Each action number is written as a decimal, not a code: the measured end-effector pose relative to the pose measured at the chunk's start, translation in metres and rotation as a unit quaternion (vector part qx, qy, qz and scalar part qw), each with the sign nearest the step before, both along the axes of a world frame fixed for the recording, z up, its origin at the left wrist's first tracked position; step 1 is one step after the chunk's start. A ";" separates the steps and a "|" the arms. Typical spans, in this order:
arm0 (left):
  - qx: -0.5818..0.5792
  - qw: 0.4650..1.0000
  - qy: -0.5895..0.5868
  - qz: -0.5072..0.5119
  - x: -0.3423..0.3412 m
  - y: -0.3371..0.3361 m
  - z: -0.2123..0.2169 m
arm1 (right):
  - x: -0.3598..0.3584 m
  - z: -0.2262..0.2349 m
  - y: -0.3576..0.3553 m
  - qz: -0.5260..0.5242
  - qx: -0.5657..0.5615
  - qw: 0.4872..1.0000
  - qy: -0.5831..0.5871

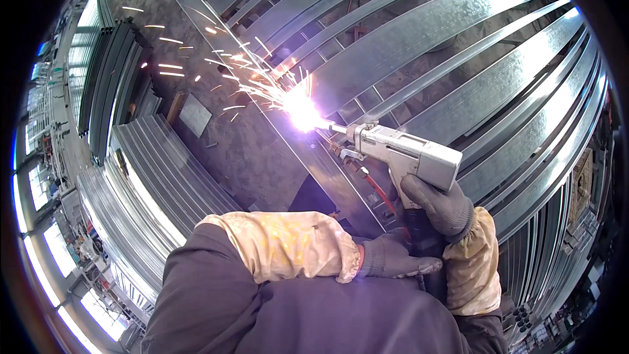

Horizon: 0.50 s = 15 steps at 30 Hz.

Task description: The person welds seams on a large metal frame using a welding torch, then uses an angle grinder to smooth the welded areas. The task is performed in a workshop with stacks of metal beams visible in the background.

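sparks (272, 92) fly from a metal beam (335, 180); my right hand (442, 208) curls closed around a welding gun (409, 147), my left hand (393, 259) wraps its black handle (427, 241).

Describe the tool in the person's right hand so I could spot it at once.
Start with the long silver bars filling the upper right, then find the dazzling glow at their left. Just right of it, slightly lower, is the gun-shaped tool, held by the gloved right hand. A boxy body and narrow nozzle set it apart from the long bars.
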State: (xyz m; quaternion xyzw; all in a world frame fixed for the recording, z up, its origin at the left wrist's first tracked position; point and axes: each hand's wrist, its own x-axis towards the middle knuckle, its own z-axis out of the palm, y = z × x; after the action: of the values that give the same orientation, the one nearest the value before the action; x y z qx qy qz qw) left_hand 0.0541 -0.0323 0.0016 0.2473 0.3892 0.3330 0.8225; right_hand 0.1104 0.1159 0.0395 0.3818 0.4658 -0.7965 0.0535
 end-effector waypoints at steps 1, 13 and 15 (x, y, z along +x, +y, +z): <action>-0.003 1.000 0.006 -0.008 0.002 -0.001 -0.002 | 0.000 0.000 0.000 0.002 -0.002 1.000 -0.004; -0.028 0.996 -0.007 -0.081 -0.001 0.003 0.001 | 0.003 0.004 -0.001 0.014 0.033 0.999 -0.016; -0.018 0.997 0.008 -0.080 0.000 0.003 0.002 | 0.004 0.004 -0.002 0.008 0.043 0.999 -0.009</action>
State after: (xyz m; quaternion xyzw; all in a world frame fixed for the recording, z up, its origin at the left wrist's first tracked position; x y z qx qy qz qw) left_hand 0.0544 -0.0293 0.0037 0.2655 0.3808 0.2573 0.8475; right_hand 0.1146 0.1135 0.0430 0.3869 0.5025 -0.7718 0.0473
